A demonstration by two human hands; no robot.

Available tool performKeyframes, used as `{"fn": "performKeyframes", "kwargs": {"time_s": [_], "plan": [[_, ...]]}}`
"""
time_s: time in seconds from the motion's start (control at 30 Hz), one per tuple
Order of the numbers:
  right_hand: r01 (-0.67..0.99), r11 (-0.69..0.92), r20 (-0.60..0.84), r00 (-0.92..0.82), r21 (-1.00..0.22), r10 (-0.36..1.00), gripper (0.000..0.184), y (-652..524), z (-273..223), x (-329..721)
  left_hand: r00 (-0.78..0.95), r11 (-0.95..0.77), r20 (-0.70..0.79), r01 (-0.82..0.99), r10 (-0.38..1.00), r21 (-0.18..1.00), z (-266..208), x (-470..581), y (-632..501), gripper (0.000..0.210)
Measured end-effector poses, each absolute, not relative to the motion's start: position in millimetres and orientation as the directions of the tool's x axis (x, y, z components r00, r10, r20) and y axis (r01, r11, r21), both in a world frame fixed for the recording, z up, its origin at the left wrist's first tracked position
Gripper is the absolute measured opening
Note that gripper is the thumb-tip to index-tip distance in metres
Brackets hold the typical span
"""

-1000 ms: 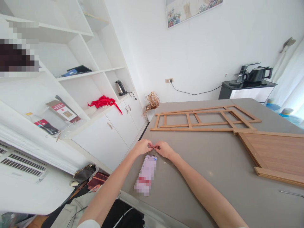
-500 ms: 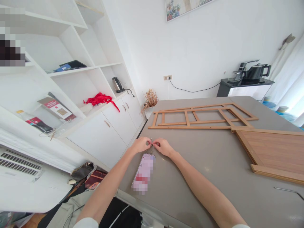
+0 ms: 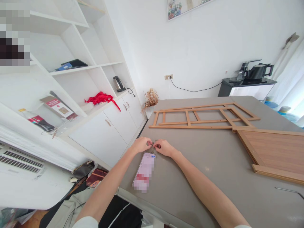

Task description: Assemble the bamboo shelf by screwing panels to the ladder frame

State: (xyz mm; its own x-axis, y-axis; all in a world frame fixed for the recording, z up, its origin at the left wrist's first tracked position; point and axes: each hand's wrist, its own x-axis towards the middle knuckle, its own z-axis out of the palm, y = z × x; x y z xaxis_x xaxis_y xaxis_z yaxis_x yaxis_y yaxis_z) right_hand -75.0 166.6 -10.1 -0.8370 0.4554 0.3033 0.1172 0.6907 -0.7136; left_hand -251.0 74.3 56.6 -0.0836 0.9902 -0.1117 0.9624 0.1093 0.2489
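Note:
My left hand (image 3: 142,144) and my right hand (image 3: 163,147) meet over the grey table, fingertips pinched close together. Between them are small thin metal pieces (image 3: 153,144), perhaps screws or bolts, too small to make out exactly. Just below the fingers a phone (image 3: 144,171) lies on the table with its screen lit, partly pixelated. A few more slim metal pieces (image 3: 153,151) seem to lie at the phone's top edge. Beyond my hands, light wooden frames (image 3: 187,118) lie flat, overlapping each other.
A wooden panel (image 3: 280,152) lies at the right on the grey table (image 3: 194,196). Near it is a bent metal rod (image 3: 288,190), like a hex key. White shelves (image 3: 95,67) stand left, holding a kettle (image 3: 118,84) and red cloth (image 3: 102,98). A planter (image 3: 150,103) stands behind.
My hands stay pinched at nearly the same spot; the right fingertips have shifted slightly, and a thin metal piece now points up and right between them. The view has moved a little.

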Motion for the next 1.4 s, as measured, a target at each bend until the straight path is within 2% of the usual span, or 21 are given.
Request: {"fn": "performKeyframes", "kwargs": {"time_s": [0.43,0.6,0.9,1.17,1.4], "plan": [[0.082,0.686,0.332,-0.830,-0.723,0.449,0.018,171.2,-20.7,-77.9,-0.038,0.079,-0.152,0.959,0.988,0.272,56.7,-254.2,77.4,0.027],[0.080,0.686,0.343,-0.821,-0.723,0.457,0.016,171.7,-22.0,-78.8,-0.027,0.068,-0.148,0.958,0.989,0.277,56.8,-254.8,79.5,0.024],[0.133,0.678,0.366,-0.759,-0.723,0.539,0.019,177.1,-25.4,-78.1,-0.071,0.112,-0.150,0.953,0.986,0.283,56.6,-251.1,80.1,0.019],[0.165,0.686,0.350,-0.762,-0.709,0.545,0.019,178.2,-31.4,-79.4,-0.082,0.123,-0.134,0.937,0.988,0.328,53.7,-248.9,81.5,0.029],[0.204,0.699,0.316,-0.781,-0.686,0.538,0.017,178.6,-32.0,-81.3,-0.133,0.147,-0.074,0.956,0.988,0.253,55.5,-255.1,80.2,0.023]]}}
